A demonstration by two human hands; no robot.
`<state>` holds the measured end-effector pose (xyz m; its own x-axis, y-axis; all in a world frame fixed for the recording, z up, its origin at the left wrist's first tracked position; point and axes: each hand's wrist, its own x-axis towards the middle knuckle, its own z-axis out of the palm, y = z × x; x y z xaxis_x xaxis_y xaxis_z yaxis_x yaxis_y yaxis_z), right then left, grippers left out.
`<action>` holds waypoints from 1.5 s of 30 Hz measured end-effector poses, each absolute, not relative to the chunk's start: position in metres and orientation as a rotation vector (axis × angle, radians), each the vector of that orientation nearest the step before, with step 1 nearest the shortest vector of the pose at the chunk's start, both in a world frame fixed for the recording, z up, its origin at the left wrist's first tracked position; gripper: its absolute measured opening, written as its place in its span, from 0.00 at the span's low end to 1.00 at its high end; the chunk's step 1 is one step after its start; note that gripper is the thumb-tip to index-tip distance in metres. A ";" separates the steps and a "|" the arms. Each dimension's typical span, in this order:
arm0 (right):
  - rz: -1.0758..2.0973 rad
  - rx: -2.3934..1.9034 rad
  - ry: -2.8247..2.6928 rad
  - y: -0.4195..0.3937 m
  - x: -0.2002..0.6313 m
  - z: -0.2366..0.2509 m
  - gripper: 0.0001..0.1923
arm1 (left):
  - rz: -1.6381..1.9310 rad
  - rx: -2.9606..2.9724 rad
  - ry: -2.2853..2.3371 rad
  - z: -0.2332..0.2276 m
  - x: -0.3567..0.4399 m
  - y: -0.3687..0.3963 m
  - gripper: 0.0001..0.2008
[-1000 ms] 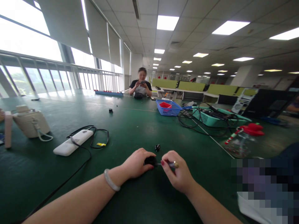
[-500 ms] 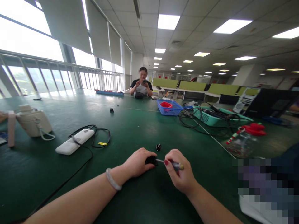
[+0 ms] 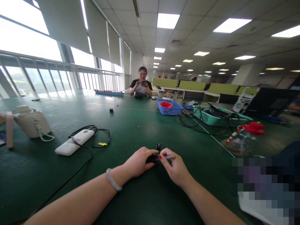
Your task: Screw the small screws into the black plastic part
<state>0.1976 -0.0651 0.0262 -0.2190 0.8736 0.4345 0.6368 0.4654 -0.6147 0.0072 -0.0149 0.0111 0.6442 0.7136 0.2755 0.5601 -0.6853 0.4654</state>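
Clasping a small black object [image 3: 152, 158] between thumb and fingers, the left hand [image 3: 140, 162] rests on the green bench [image 3: 126, 128]; a pale bangle [image 3: 112, 180] circles its wrist. To its right, the right hand [image 3: 175, 168] is clamped on a slim tool [image 3: 170, 157] with a yellowish end, the other end aimed at the black object. Blur and fingers hide the tip, so I cannot tell if the 2 touch. Just beyond the gap between the 2 hands lies 1 small dark piece [image 3: 158, 147].

Left of the left hand lies a white device [image 3: 74, 142] with a dark cord [image 3: 91, 153] across it. A round mark on its top is too small to read, as is the print on the cord's yellow tag [image 3: 102, 144]. Farther left stands a beige flask [image 3: 32, 123] with a strap; no writing on it is legible.

Well beyond the right hand sit a blue basket [image 3: 170, 110] with a red container [image 3: 166, 104] inside and a green basket [image 3: 204, 117] of black cables. A clear jar with a red lid [image 3: 254, 128] stands to that hand's right. Far ahead of both hands, 1 person [image 3: 140, 89] sits holding a dark device [image 3: 142, 82].
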 end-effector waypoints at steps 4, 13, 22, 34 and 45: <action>0.501 -1.174 -1.871 -0.065 0.202 0.026 0.16 | 0.717 2.545 0.970 0.016 0.006 -0.019 0.22; 0.711 -1.130 -1.276 -0.035 0.245 0.015 0.21 | 0.994 2.500 1.266 0.016 0.004 -0.020 0.22; 0.746 -1.378 -1.453 -0.024 0.253 0.001 0.26 | 0.557 2.531 1.528 -0.003 -0.003 -0.015 0.28; 0.927 -1.178 -1.646 -0.033 0.238 0.008 0.21 | 0.574 2.377 1.451 0.016 0.008 -0.037 0.36; 0.882 -0.974 -0.933 -0.012 0.261 -0.009 0.24 | 0.552 2.512 1.102 0.015 0.022 -0.053 0.16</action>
<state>0.2606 -0.0120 -0.0085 0.3395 0.9110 0.2343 -0.1829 0.3083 -0.9335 0.0222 -0.0528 0.0154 0.6232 0.7529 0.2114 0.6199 -0.6404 0.4534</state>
